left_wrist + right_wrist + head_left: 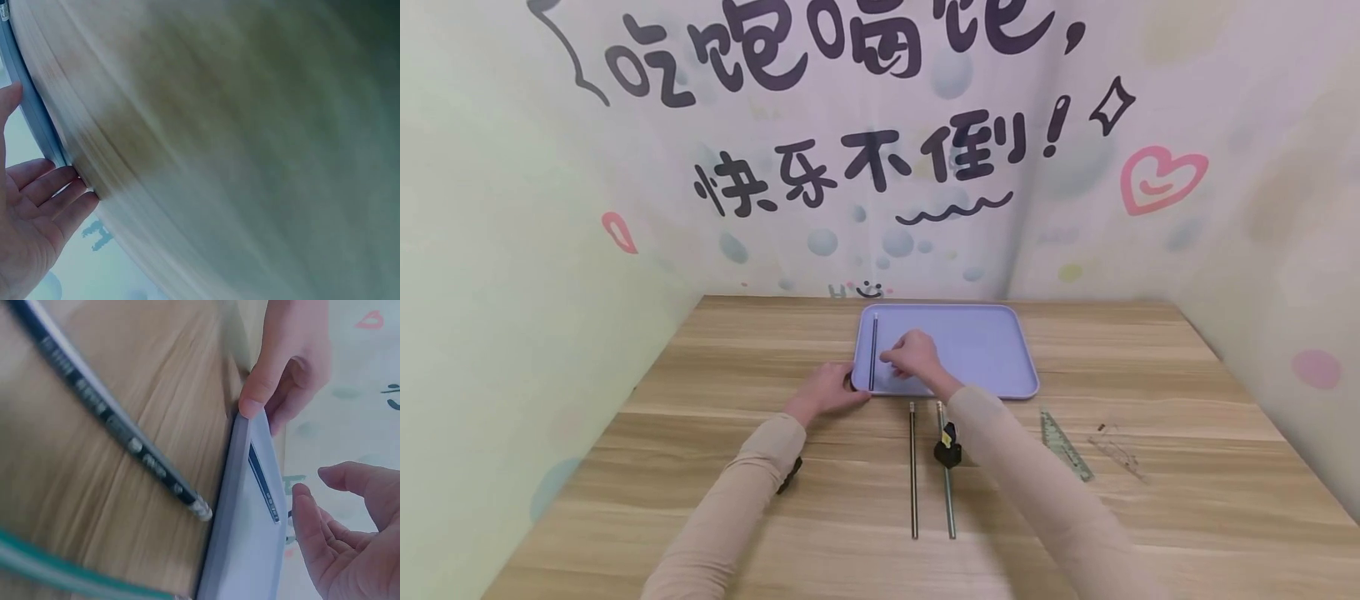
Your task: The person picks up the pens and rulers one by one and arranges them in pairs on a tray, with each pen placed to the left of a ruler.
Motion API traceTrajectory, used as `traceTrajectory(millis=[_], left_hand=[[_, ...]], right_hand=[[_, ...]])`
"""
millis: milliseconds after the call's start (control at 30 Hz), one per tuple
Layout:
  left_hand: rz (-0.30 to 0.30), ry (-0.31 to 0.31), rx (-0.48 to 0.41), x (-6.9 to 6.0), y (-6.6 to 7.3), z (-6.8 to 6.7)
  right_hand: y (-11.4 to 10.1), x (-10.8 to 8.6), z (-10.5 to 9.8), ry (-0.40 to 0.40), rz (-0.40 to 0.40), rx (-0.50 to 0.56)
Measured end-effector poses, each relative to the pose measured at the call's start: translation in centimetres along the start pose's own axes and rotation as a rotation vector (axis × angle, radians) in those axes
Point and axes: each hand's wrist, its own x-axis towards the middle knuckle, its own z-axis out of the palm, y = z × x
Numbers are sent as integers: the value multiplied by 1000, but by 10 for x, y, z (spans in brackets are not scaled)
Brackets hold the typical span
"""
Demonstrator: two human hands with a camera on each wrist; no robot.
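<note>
A light purple tray [955,354] lies near the back of the table. My left hand [829,390] grips its front left corner, the thumb on the front rim and the fingers along the left side. Inside, along the tray's left edge, lies a dark striped pencil [873,354]. Just right of that pencil my right hand [913,354] hovers over the tray; its thumb and forefinger [306,515] are apart, with nothing between them. A dark pencil [913,471] and a green pencil [950,504] lie side by side in front of the tray, eraser ends toward it.
To the right of the pencils are a greenish clear set square [1066,446] and another clear drawing tool [1117,450], hard to make out. A printed wall cloth [850,250] stands behind the wooden table [760,333].
</note>
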Motion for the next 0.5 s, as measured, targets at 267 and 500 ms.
traceTrajectory(millis=[267, 500], left_hand=[[3, -7, 5, 0, -1, -1], [9, -7, 10, 0, -1, 1]], right_hand=[[-1, -11, -13, -37, -59, -60], [-1, -22, -20, -68, -110, -130]])
